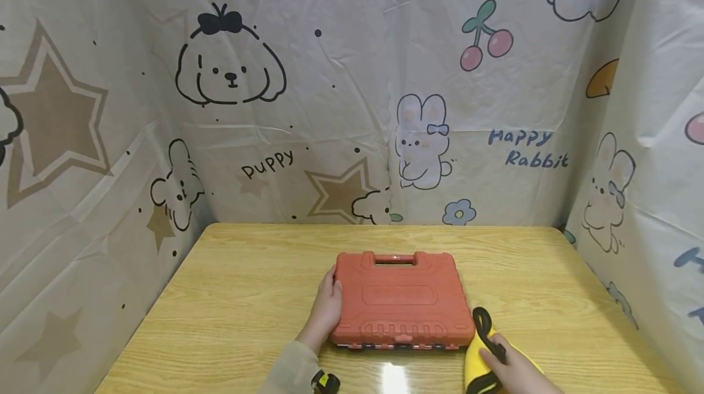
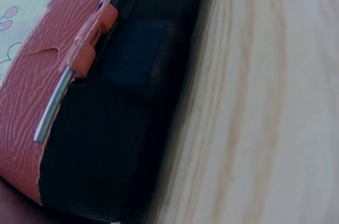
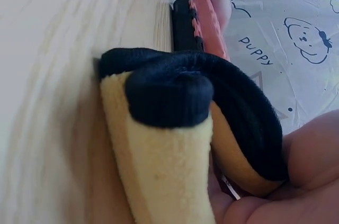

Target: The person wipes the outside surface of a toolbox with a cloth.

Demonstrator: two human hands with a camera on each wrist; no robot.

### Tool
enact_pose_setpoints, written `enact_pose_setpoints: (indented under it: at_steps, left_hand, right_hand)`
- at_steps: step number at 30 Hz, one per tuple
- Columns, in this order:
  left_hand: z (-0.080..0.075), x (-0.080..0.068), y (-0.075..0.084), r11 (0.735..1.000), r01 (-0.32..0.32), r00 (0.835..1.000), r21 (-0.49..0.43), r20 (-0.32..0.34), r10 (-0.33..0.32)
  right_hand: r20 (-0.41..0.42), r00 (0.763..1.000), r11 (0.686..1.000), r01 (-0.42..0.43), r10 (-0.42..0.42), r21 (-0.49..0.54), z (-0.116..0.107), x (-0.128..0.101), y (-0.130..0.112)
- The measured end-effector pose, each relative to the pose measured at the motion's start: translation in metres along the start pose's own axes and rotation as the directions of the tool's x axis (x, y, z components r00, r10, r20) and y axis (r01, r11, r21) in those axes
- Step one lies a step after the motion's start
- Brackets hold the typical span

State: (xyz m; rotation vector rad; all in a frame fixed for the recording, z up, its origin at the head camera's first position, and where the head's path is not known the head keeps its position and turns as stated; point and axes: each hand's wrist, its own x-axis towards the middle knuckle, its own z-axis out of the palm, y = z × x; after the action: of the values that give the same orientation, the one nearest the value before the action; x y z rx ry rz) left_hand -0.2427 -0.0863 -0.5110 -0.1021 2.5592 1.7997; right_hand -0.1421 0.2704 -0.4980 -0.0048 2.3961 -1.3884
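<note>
1. The tool case [image 1: 401, 299] is orange-red on top, with a black lower half seen in the left wrist view.
2. The cloth [image 1: 477, 362] is yellow with a black edge.
3. The table [image 1: 231, 296] is pale yellow wood with darker grain.
4. The backdrop [image 1: 352, 88] is cream, printed with brown stars, black-outlined puppies, white rabbits and pink cherries.
</note>
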Motion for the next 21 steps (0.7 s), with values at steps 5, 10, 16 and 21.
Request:
enact_pose_setpoints:
  at_steps: [5,10,16,21]
  left_hand:
    - [0.000,0.000,-0.001,1.000,0.016,1.000,-0.015,0.014,-0.016]
    - [0.000,0.000,-0.001,1.000,0.021,1.000,-0.021,0.018,-0.020]
    - [0.000,0.000,-0.002,1.000,0.002,1.000,-0.015,0.014,-0.002]
    - [0.000,0.000,-0.001,1.000,-0.002,1.000,-0.017,0.020,0.002]
  right_hand:
    - [-0.023,0.999,0.999,-0.046,0.046,-0.019,0.006,0.000,0.000]
    - [-0.051,0.998,0.999,-0.039,0.037,-0.030,0.014,-0.004,-0.006]
    - [-0.026,0.999,0.999,0.027,-0.026,0.020,0.023,-0.006,-0.004]
    - [0.003,0.998,0.997,0.055,-0.055,0.049,0.032,-0.006,-0.004]
